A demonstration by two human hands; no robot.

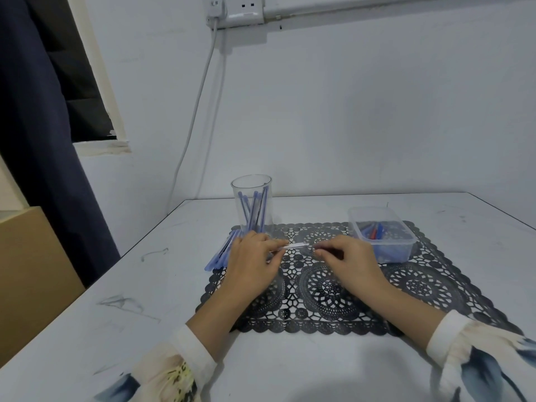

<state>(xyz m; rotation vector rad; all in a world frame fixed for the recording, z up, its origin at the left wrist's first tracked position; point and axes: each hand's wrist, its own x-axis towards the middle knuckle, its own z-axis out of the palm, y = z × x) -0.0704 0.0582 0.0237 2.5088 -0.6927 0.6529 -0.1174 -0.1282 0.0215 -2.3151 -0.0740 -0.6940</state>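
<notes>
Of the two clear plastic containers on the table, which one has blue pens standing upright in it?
The tall round clear plastic cup beyond the left hand: its pens stand leaning upright, whereas in the low rectangular clear tub the contents lie flat.

Wall socket, white cable, navy curtain

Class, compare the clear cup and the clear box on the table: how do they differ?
The cup is tall and round; the box is low and rectangular. The cup's blue pens stand leaning; the box's blue and red pieces lie flat. Both are clear and open-topped.
</notes>
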